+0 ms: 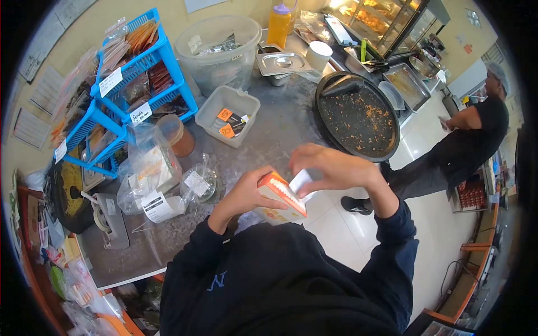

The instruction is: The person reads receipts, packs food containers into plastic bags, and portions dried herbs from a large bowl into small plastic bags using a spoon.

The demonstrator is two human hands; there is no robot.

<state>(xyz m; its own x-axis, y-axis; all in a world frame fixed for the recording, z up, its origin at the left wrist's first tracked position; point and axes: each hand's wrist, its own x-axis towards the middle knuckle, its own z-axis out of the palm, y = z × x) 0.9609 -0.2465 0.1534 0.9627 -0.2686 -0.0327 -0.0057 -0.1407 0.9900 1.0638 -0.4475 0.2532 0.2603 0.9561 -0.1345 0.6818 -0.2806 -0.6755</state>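
Grey kitchen worktable [280, 120] — at its near edge, one orange-and-white carton [280, 214], clasped round the side by the left hand [246, 191], its orange-rimmed end facing up beside the right hand [333, 167] — fingers pinched on a white flap [299, 180].

On the far left, a white label [140, 113] on the blue plastic basket rack [185, 92] is showing handwritten "Servis" above a blurred line, while the near dark sweatshirt [269, 269] is bearing a blue "N".

Dark long-sleeved top [274, 274], blue letter-like chest mark [217, 281], bare hands
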